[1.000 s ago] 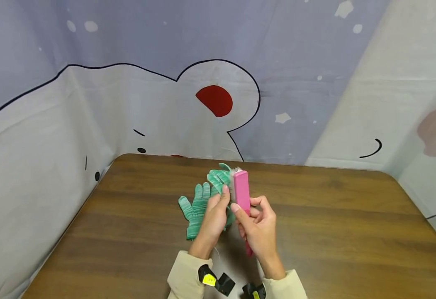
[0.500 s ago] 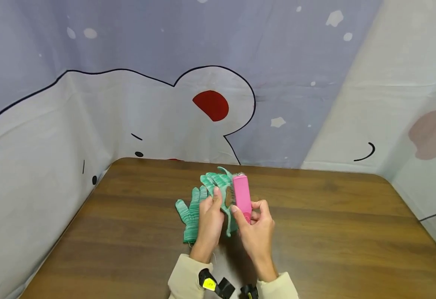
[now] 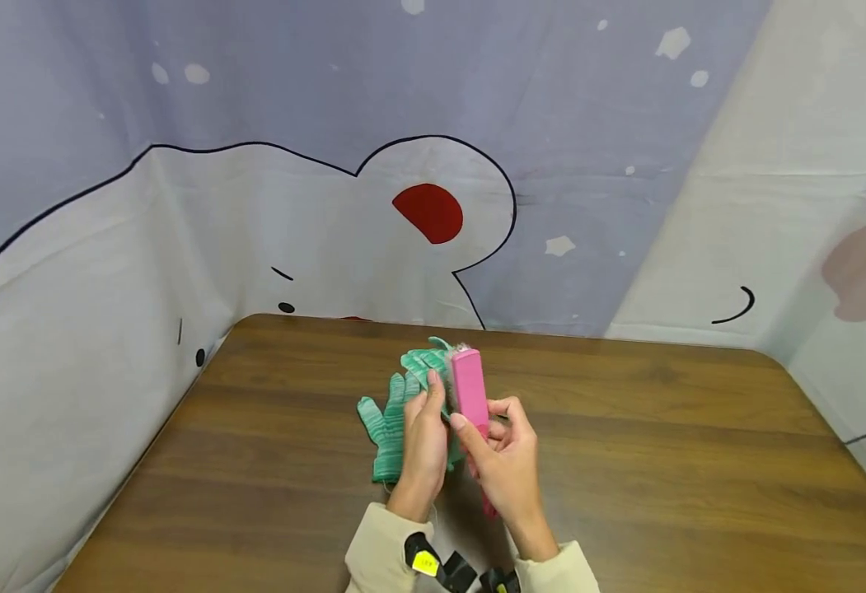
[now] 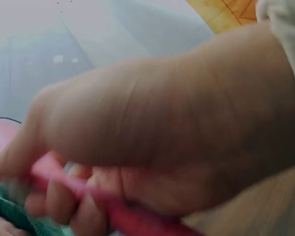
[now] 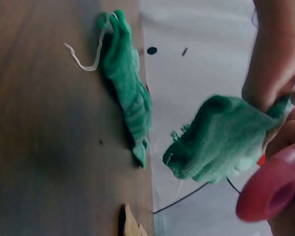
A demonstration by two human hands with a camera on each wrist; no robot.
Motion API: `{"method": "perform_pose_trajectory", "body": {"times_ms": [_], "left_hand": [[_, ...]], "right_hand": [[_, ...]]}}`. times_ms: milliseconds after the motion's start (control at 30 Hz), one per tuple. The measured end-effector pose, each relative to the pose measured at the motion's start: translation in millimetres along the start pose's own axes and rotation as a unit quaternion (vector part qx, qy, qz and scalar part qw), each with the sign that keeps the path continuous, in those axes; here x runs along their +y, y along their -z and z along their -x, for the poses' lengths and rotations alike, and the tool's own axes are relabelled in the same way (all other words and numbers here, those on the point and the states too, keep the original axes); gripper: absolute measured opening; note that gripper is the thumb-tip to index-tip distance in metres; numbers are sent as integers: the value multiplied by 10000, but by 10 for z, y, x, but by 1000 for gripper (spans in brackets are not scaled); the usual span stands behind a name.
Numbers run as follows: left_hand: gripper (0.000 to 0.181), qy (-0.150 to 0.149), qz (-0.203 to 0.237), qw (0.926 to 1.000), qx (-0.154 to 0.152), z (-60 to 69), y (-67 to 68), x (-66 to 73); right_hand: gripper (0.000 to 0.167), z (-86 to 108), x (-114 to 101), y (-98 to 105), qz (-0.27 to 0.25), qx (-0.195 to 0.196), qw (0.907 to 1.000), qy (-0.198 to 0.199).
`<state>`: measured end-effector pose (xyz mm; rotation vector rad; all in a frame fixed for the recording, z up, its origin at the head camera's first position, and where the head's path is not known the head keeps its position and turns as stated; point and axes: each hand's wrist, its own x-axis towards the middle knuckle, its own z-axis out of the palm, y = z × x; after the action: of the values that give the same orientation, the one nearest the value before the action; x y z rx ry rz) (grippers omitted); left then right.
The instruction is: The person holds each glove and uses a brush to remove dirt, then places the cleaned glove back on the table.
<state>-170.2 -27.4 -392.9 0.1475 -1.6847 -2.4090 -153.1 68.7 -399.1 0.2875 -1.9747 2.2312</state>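
Observation:
My right hand grips a pink brush by its handle, with the brush head pointing up and its bristles turned left. Those bristles sit at a green striped knit glove, which my left hand holds with the thumb on top. Contact between bristles and glove is hard to make out. In the right wrist view, the held glove hangs from pinching fingers, beside the rounded brush handle end. Another matching glove lies flat on the table, left of my left hand. The left wrist view is blurred around the pink handle.
The brown wooden table extends on both sides of my hands. A printed fabric curtain stands behind and at its sides. A white string trails from the lying glove. A tan pointed thing shows low in the right wrist view.
Half a second ago the brush stood slightly away from the glove, with a brown patch showing between them. Now it is closer to the glove, with the lower handle visible again. Both grips remain.

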Motion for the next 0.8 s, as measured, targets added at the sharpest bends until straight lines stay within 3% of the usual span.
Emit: {"method": "perform_pose_trajectory", "body": {"times_ms": [133, 233, 333, 433, 533, 800], "left_hand": [[55, 279, 143, 9995, 53, 14, 14, -12], [52, 375, 304, 9987, 174, -4, 30, -29], [49, 368, 645, 9969, 274, -26, 43, -30], [47, 323, 853, 9955, 242, -37, 48, -16], [45, 242, 968, 9950, 17, -50, 59, -1], [36, 310, 1394, 9880, -589, -52, 106, -17]], "right_hand": [[33, 48, 49, -55, 1029, 249, 9937, 367], [36, 39, 173, -49, 1916, 693, 9759, 777], [37, 21, 207, -30, 2307, 917, 9643, 924], [35, -12, 212, 12, 2291, 984, 9648, 842], [35, -46, 203, 49, 2074, 909, 9722, 597], [37, -35, 139, 59, 969, 745, 9924, -103]]}}
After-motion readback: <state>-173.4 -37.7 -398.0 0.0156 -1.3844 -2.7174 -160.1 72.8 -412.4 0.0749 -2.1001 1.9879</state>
